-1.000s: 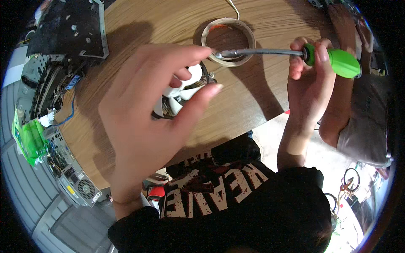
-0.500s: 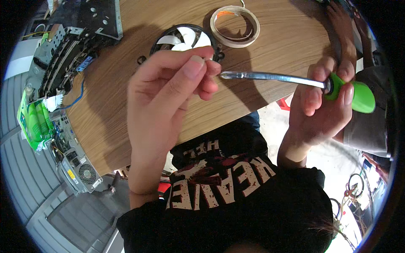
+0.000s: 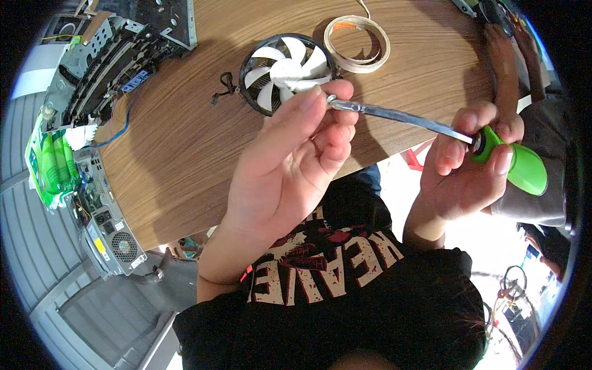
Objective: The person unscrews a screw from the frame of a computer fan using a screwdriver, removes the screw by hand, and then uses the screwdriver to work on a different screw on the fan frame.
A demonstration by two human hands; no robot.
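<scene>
My right hand [image 3: 459, 176] is closed around the green handle of a screwdriver [image 3: 413, 122], its metal shaft pointing left across the view. My left hand [image 3: 280, 157] pinches a small shiny screw [image 3: 331, 98] between thumb and forefinger, right at the screwdriver's tip. The fingers partly cover the screw, so its shape shows poorly. Behind my left hand, a round cooling fan [image 3: 285, 71] with white blades and a black frame lies on the wooden table [image 3: 179, 160].
A roll of tape [image 3: 383, 49] lies beyond the fan. Opened computer hardware [image 3: 105, 74] with a blue cable stands at the left, near a green packet [image 3: 54, 163] and a metal computer case [image 3: 114, 237]. Another person's arm [image 3: 502, 65] rests at the far right.
My left hand has moved right, bringing the pinched screw to the screwdriver's tip. The screwdriver has tilted, its handle end lower, and more of the fan shows.
</scene>
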